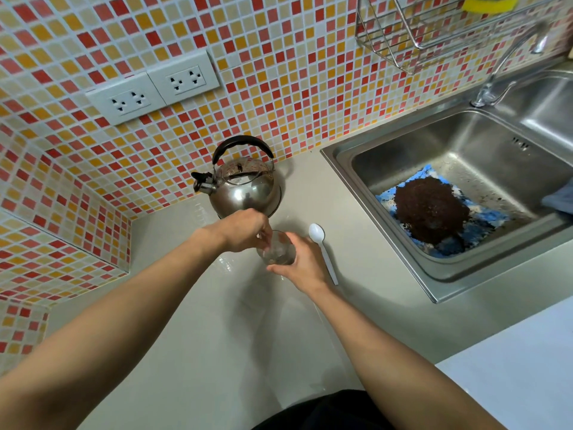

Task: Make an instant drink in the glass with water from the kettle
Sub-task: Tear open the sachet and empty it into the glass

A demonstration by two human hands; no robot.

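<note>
A clear glass (277,250) stands on the grey counter in front of the steel kettle (246,187), which has a black handle and its spout turned left. My right hand (302,265) wraps around the glass from the right side. My left hand (245,229) hovers over the rim with its fingertips pinched together and reaching into the glass; whatever they hold is too small to tell. A white plastic spoon (322,248) lies on the counter just right of my right hand, bowl pointing away from me.
A steel sink (387,231) sits at the right with a dark brown heap (431,209) on a blue cloth inside it, and a tap (508,63) behind. Tiled walls close the left and back, with two sockets (152,91). A wire rack (412,32) hangs at the upper right.
</note>
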